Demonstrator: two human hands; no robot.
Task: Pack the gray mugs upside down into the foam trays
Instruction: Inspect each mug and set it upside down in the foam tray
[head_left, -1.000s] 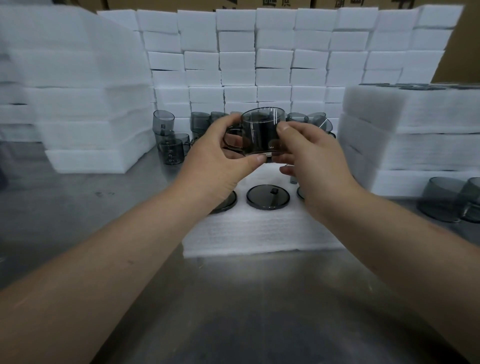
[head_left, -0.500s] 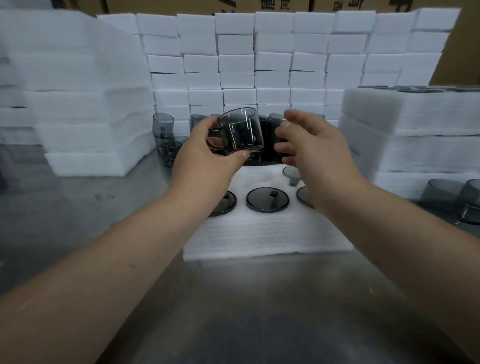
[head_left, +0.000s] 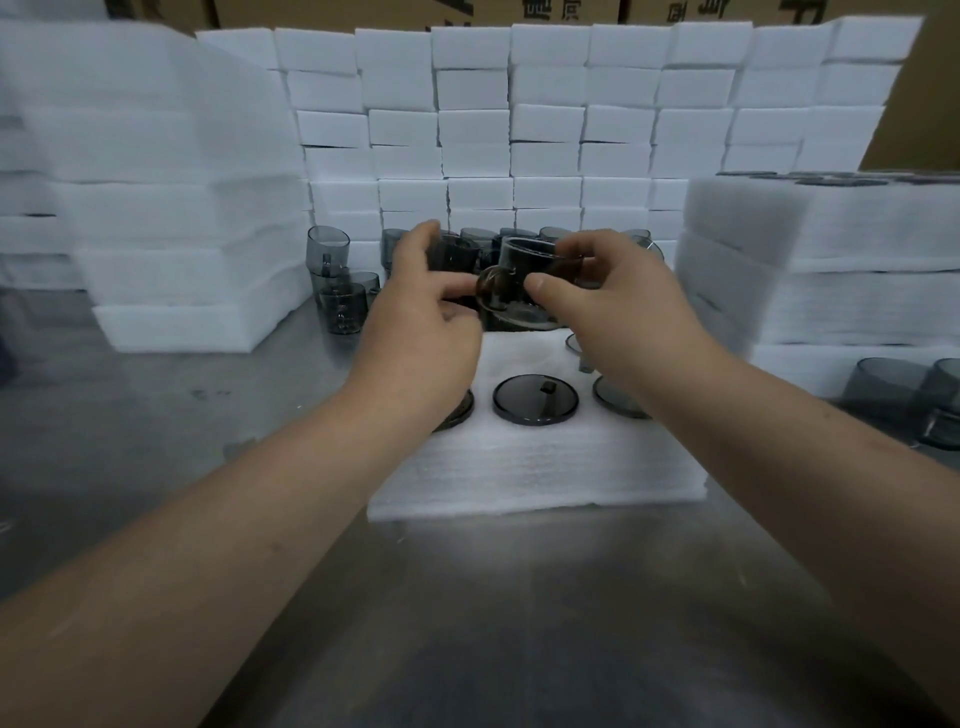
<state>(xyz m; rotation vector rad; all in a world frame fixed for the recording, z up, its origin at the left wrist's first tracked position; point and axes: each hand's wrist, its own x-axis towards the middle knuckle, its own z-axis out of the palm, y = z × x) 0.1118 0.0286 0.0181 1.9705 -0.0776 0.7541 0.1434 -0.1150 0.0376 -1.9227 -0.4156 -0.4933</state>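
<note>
A white foam tray (head_left: 519, 467) lies on the steel table in front of me. Its near row holds gray mugs set upside down; one round base (head_left: 535, 399) shows fully, and my wrists partly hide the ones beside it. Above the tray's far edge my right hand (head_left: 608, 301) grips a tilted gray mug (head_left: 524, 270) whose handle points left. Just beside it, my left hand (head_left: 421, 312) curls round a second gray mug (head_left: 457, 254), mostly hidden by its fingers; the thumb lies close to the first mug's handle.
Loose gray mugs stand behind the tray (head_left: 514, 234), at the left (head_left: 340, 304) and at the right edge (head_left: 883, 389). Foam stacks rise on the left (head_left: 182, 218) and right (head_left: 831, 249). A wall of foam blocks (head_left: 545, 130) closes the back.
My right hand let go of the first mug, reached to the back row and now holds a second one. My left hand, keeping its mug, has dropped lower and nearer the right hand.
</note>
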